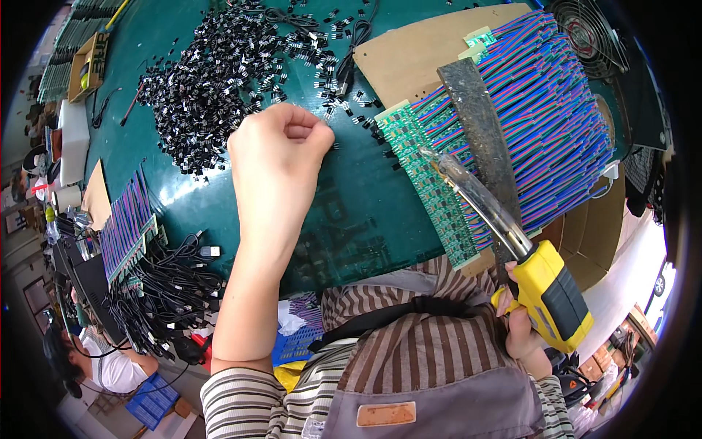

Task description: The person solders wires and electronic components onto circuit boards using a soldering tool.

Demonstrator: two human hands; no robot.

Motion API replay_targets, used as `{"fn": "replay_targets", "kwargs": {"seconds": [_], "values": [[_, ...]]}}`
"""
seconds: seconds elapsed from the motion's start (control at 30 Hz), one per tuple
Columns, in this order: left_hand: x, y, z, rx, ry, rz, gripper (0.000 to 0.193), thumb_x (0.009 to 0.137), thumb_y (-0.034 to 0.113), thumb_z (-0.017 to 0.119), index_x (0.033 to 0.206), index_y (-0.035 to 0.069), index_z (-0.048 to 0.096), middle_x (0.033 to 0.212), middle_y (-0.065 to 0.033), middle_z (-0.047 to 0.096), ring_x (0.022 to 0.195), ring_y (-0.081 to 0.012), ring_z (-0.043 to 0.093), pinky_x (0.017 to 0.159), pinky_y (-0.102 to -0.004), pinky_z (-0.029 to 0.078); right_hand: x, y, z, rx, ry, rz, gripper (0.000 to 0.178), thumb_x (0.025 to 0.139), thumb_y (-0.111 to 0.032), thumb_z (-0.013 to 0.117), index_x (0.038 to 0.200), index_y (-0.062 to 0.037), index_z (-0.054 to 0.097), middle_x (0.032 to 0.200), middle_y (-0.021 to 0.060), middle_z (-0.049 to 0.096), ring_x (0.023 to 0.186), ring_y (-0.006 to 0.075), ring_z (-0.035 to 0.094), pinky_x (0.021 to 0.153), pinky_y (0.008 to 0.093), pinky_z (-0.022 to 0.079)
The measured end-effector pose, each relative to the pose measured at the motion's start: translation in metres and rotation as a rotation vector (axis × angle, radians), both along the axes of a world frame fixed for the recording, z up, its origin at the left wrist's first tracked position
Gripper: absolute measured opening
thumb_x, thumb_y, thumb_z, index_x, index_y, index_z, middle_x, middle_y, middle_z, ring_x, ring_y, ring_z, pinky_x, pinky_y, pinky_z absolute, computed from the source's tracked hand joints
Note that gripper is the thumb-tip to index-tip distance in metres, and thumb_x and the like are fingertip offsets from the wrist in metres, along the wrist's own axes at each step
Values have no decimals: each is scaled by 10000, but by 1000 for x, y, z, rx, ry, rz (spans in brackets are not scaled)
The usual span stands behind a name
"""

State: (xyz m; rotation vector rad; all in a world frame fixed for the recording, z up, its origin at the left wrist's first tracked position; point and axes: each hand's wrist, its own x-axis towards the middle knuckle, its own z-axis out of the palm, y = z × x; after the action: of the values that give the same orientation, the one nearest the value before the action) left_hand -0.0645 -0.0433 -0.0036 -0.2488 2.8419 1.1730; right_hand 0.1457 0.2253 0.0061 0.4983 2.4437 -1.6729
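Note:
My left hand [272, 157] is closed, its fingers curled inward, above the green mat [344, 197] at the near edge of a heap of small black connectors with metal pins [201, 84]. Whatever its fingertips hold is hidden. On the right, my right hand [523, 336] grips a yellow and black soldering gun [552, 293]. The gun's long metal barrel points up and left, with its tip over a row of small green circuit boards [431, 194]. Blue, red and dark wires [556, 110] fan out from the boards, and a dark, worn metal bar [479, 121] lies across them.
Brown cardboard [402, 47] lies under the wired boards. Coiled black cables [355, 47] rest at the far side. At left hang black USB cables [157, 293] beside another wired board strip [128, 241]. A fan [585, 33] stands far right; another person [117, 366] sits lower left.

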Motion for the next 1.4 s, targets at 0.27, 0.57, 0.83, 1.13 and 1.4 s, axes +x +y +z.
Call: {"fn": "replay_targets", "kwargs": {"seconds": [0.27,0.57,0.83,1.13,1.4], "values": [[57,41,0,507,89,-99,138,830,-20,695,952,-78,671,872,-105,691,759,-121,652,706,-221,531,2,0,2,46,-27,-33,299,842,-320,613,924,-38,664,908,131,606,793,285,610,720,351,482],[63,45,-13,914,-331,175,173,889,74,667,946,-90,665,841,-125,693,730,-145,667,686,-263,560,15,16,-11,74,-44,78,265,808,-235,602,969,-35,668,980,168,628,864,331,635,772,362,502],[24,18,-12,903,-626,-33,181,836,80,714,886,-86,662,813,-148,695,682,-180,687,651,-280,592,15,14,-12,98,-8,111,278,764,-244,603,916,-21,671,900,160,649,812,339,643,744,378,518],[18,18,-14,866,-659,-97,167,835,78,711,858,-78,655,797,-145,690,669,-177,687,639,-273,593,7,6,-10,121,174,104,271,740,-248,622,867,-13,669,821,136,637,713,305,624,644,344,509],[20,17,-16,884,-620,-120,155,837,69,701,852,-75,647,794,-145,687,666,-177,683,639,-276,590,1,2,-4,139,214,97,266,727,-267,647,831,-23,663,779,117,618,695,284,621,626,333,507]]}}
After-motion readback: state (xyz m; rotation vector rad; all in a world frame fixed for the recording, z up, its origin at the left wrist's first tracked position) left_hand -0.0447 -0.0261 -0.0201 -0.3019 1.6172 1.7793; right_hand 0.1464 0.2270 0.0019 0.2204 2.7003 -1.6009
